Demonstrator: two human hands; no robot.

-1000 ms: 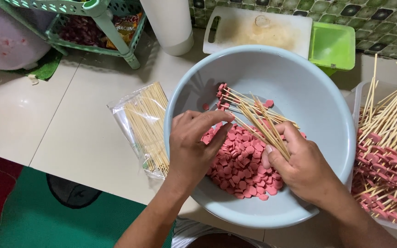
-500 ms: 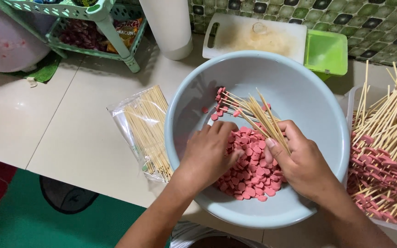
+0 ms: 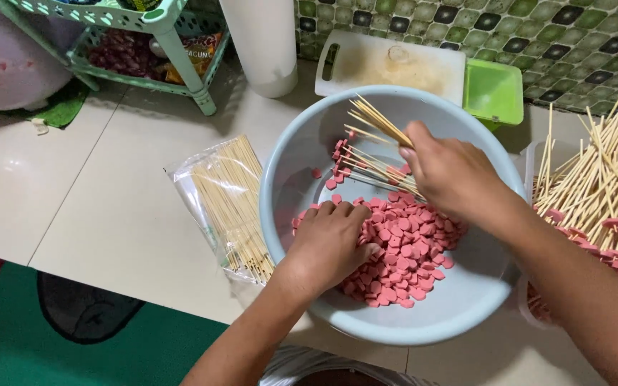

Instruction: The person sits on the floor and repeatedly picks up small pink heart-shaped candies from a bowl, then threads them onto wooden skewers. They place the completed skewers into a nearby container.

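Note:
A light blue basin (image 3: 459, 314) on the tiled floor holds a heap of pink sausage slices (image 3: 409, 250). My left hand (image 3: 330, 243) rests palm down on the left side of the heap, fingers curled over the slices. My right hand (image 3: 452, 171) is raised over the basin's upper middle and grips a bundle of bamboo skewers (image 3: 373, 125) that fan out to the upper left. More skewers with pink slices on their tips lie in the basin under that hand (image 3: 359, 161).
A clear bag of bare skewers (image 3: 230, 200) lies left of the basin. A container of loaded skewers (image 3: 595, 207) stands to the right. Behind are a white cutting board (image 3: 388, 64), a green tub (image 3: 493, 93), a white cylinder (image 3: 262, 43) and a green rack (image 3: 159, 50).
My right hand has lifted the skewer bundle up and toward the basin's far side. My left hand has stayed on the slices, sliding slightly left.

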